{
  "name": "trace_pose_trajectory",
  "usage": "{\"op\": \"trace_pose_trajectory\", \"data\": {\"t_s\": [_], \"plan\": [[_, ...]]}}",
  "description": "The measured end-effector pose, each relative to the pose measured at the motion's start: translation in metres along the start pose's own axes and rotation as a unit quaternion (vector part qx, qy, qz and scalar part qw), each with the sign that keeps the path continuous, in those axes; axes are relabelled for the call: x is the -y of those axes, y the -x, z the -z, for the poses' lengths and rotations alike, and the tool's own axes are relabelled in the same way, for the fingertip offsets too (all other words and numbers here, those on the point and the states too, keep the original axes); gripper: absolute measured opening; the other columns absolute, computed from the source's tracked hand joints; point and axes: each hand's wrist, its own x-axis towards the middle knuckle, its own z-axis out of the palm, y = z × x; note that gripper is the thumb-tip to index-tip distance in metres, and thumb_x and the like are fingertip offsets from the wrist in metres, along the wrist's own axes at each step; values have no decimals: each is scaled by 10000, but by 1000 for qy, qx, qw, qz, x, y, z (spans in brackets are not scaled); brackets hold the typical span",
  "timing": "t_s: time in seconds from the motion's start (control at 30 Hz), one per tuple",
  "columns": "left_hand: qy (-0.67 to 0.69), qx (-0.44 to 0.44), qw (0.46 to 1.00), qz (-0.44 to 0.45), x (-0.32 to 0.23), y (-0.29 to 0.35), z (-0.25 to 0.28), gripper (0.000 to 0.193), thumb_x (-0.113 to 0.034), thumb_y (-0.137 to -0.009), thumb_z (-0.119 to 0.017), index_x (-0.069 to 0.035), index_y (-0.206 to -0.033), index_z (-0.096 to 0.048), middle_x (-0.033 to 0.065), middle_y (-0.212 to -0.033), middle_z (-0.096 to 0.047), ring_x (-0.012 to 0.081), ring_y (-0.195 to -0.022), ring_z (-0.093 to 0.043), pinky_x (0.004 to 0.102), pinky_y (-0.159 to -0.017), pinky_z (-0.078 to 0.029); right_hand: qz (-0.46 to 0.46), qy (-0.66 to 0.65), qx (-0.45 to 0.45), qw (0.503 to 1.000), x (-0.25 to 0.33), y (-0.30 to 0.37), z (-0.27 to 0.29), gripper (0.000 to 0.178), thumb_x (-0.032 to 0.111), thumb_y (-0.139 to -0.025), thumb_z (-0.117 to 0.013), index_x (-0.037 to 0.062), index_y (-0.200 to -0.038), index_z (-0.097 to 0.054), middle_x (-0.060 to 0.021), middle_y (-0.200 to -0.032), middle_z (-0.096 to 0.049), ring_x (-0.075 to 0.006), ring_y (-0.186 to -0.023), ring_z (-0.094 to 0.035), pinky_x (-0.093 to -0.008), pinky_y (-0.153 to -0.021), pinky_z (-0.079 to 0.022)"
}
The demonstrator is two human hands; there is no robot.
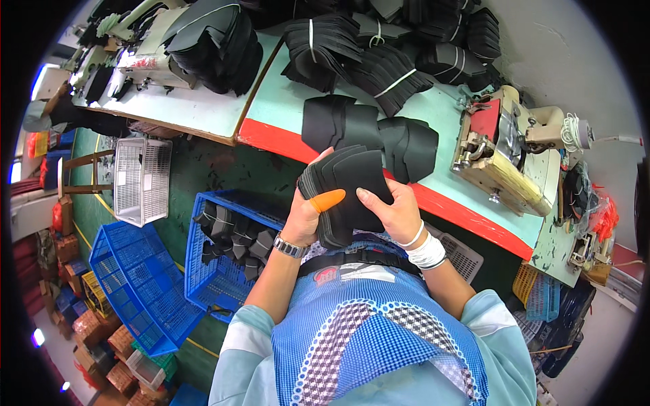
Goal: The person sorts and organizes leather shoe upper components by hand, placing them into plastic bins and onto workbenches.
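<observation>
Between my hands, in front of my apron, is a fanned stack of black cut pieces (355, 172). My left hand (308, 210) grips the stack's left side, an orange finger cover (328, 201) on its thumb lying over the top piece. On the right edge, my right hand (396, 210) closes with its thumb on top and its fingers mostly hidden underneath. White bands circle my right wrist. Just beyond the stack, two more loose piles of black pieces lie on the table, one at the left (338, 123) and one at the right (408, 149).
Tied bundles of black pieces (389, 74) crowd the back of the pale table (284, 108) with its red front edge. A sewing machine (504, 149) stands at the right. Blue crates (145, 284) and a white basket (142, 179) occupy the floor at left; a person (61, 111) sits far left.
</observation>
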Motion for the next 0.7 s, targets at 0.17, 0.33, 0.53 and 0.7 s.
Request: {"op": "trace_pose_trajectory", "data": {"t_s": [0.17, 0.33, 0.53, 0.7], "plan": [[-47, -6, 999, 2, -14, -4, 11, 731, -3, -757, -606, -14, -1372, -212, 128, -1294, -437, 198, -1149, -469, 325, -966, -378, -42, -79, 31, 995, 4, -6, -16, 298, 101, -838, -568, -45, -1094, -527, -81, -1014, -605, -119, -896, -550, -263, -818, -435], [8, -3, 999, 32, -35, -11, 25, 727, 36, -768, -591, -58, -1383, -215, 90, -1264, -458, 164, -1127, -472, 304, -953, -385, -66, -87, 20, 994, 10, -15, -33, 287, 103, -859, -557, -42, -1102, -516, -63, -1019, -586, -117, -912, -542, -256, -822, -439], [-29, 9, 998, 50, -48, -27, 41, 776, -10, -756, -635, -59, -1391, -191, 99, -1285, -439, 173, -1140, -465, 309, -960, -376, -43, 58, -42, 997, 21, -25, -56, 302, 101, -832, -587, -40, -1090, -517, -69, -1023, -582, -124, -924, -541, -262, -828, -436], [-65, 45, 994, 70, -48, -42, 61, 973, -177, -726, -733, -79, -1404, -43, 80, -1244, -428, 173, -1142, -439, 318, -969, -358, -107, -201, -84, 970, 15, -52, -56, 357, 63, -784, -631, -39, -1098, -496, -85, -1014, -586, -129, -919, -553, -253, -800, -450]]}}
